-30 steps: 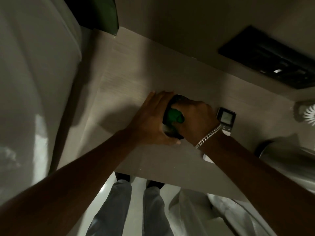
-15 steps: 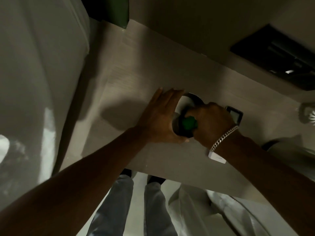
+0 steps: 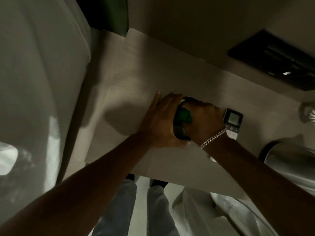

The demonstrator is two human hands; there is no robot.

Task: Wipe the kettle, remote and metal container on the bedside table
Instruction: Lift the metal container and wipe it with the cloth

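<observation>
A round metal container (image 3: 179, 132) stands on the pale bedside table (image 3: 153, 68), mostly covered by my hands. My left hand (image 3: 160, 123) wraps its left side and holds it steady. My right hand (image 3: 204, 120) presses a green cloth (image 3: 185, 115) onto the container's top, fingers closed around the cloth. A small white remote (image 3: 233, 121) with a grey screen lies flat just right of my right wrist. The shiny steel kettle (image 3: 289, 160) stands at the table's right end, partly cut off by the frame edge.
A white bed edge (image 3: 39, 99) runs along the table's left side. A dark wall panel (image 3: 276, 60) sits above the table at the back right. A white round object (image 3: 309, 114) lies at the far right. My legs and white fabric (image 3: 204, 215) are below the front edge.
My right hand has shifted the green cloth across the container's top, covering the rim that showed half a second ago. The left hand keeps its grip. The view moved slightly.
</observation>
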